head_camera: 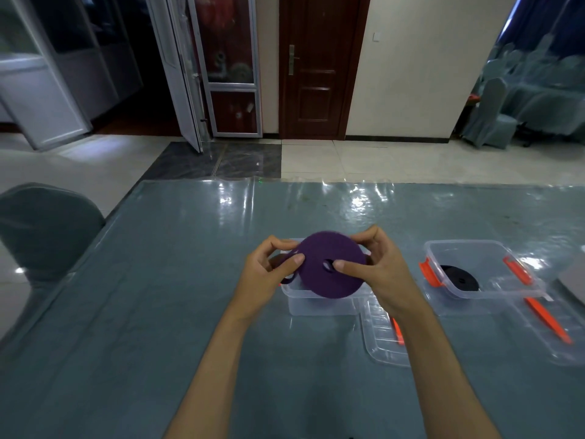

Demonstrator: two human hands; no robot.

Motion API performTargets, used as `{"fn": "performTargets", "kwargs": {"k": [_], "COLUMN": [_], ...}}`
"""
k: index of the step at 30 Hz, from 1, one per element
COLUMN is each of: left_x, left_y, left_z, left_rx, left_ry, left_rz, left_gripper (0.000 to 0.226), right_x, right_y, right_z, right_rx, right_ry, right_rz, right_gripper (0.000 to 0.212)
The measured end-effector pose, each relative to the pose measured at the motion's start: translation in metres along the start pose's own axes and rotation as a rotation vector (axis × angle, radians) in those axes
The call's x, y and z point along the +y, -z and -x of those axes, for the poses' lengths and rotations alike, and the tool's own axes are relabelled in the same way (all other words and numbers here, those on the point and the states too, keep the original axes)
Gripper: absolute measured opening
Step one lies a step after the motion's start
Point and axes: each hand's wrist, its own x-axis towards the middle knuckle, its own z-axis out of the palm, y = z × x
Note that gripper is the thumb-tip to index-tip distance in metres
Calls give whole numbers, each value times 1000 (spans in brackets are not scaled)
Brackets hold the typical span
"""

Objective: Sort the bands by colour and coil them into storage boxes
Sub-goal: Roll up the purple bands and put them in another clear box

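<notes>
A purple coiled band (330,264) is gripped by the left hand (272,274) and pinched by the right hand (378,267) above a clear box (319,304) mid-table. Nearer the table's (158,296) right edge, a black coil (460,278) lies in a second box (481,270).

Purple band coil (329,264) matt cloth; boxes (493,289) clear glossy plastic; table cover (158,280) shiny, wrinkled film.

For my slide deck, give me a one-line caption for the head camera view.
Both hands, left hand and right hand, hold a coiled purple band above a clear storage box.
</notes>
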Motion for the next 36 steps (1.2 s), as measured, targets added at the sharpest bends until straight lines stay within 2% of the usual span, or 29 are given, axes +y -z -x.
{"fn": "performTargets", "kwargs": {"k": [4, 6, 9, 12, 16, 21, 26, 30, 33, 36], "left_x": [1, -4, -16, -25, -37, -53, -68, -78, -81, -85], "left_y": [1, 0, -7, -15, -20, -25, -41, -60, -61, -50], "left_z": [0, 2, 7, 13, 18, 14, -2, -22, -44, -75], "left_rx": [19, 51, 134, 231, 158, 103, 239, 378, 357, 317], "left_ry": [-28, -19, -26, -8, 90, 255, 245, 240, 321, 407], "left_rz": [-2, -35, -73, -16, 33, 179, 171, 201, 218, 186], "left_gripper": [19, 26, 29, 28, 15, 33, 35, 29, 24, 26], "right_x": [1, 2, 6, 16, 24, 38, 53, 59, 67, 81], "right_y": [6, 7, 5, 2, 5, 15, 23, 25, 23, 27], "right_z": [1, 4, 10, 16, 20, 22, 12, -10, -32, -55], "right_rx": [-173, -191, -83, -9, 72, 199, 290, 328, 362, 392], "right_ry": [-150, -137, -68, -37, -53, -115, -136, -113, -115, -176], "right_rz": [-42, -1, 9, 6, -47, -127, -180, -186, -214, -248], "right_gripper": [79, 74, 63, 57, 56, 58, 67, 61, 46, 43]}}
